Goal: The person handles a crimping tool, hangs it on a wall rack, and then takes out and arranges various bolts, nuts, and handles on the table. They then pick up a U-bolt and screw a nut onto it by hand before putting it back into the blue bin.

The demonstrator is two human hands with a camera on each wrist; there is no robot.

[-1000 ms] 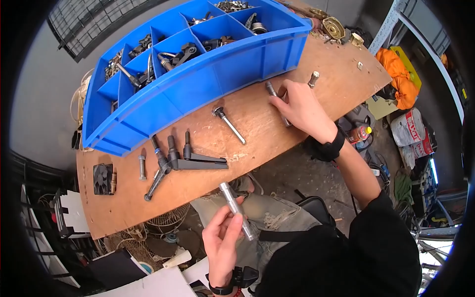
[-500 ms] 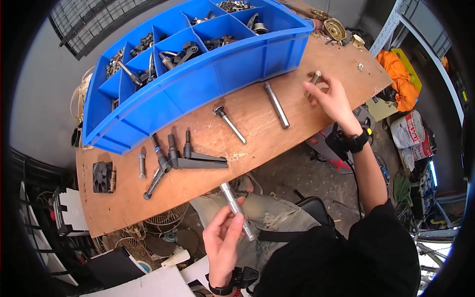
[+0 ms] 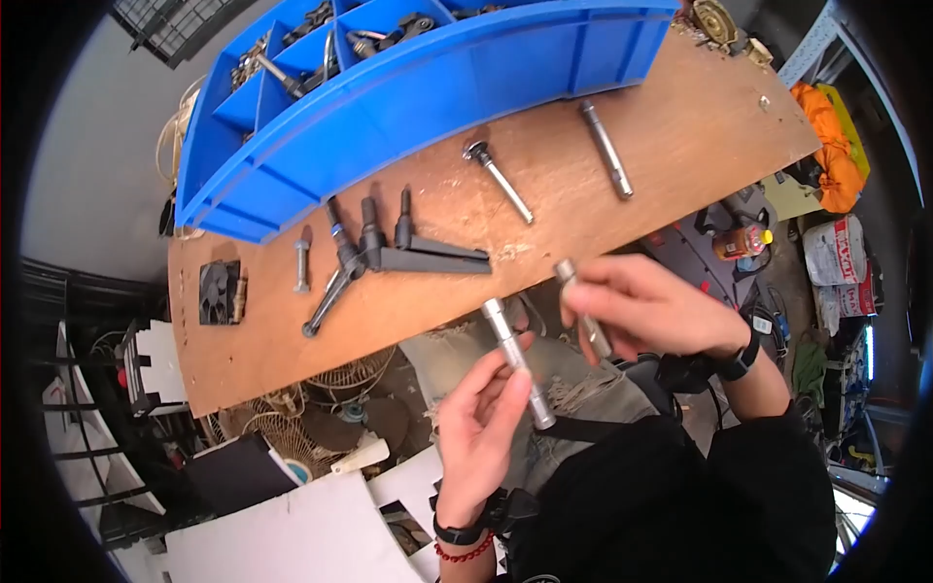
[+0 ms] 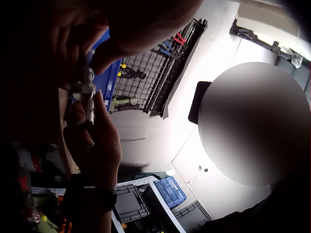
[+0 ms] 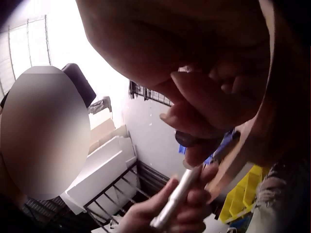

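Note:
My left hand (image 3: 486, 408) pinches a silver metal rod (image 3: 513, 358) with ringed sections, held slanted in front of the table's near edge. Just right of it, my right hand (image 3: 671, 306) grips a shorter, duller metal rod (image 3: 596, 340) between thumb and fingers. The two rods are close together and roughly parallel. In the right wrist view the left hand's silver rod (image 5: 177, 196) shows below the dark, close fingers of the right hand. On the table lie a plain steel rod (image 3: 607, 151) and a thin rod with a dark round head (image 3: 505, 185).
A blue divided bin (image 3: 418, 107) of metal parts stands along the table's (image 3: 544, 238) back. Black clamping levers (image 3: 428, 258), a bolt (image 3: 302, 267), a small black fan (image 3: 216, 291) and a brass-coloured fitting (image 3: 240, 299) lie at the left. Below the edge are fan cages (image 3: 262, 447).
My right hand let go of the steel rod on the table, took the shorter rod at the right and brought it beside the left hand's rod. The head view has shifted.

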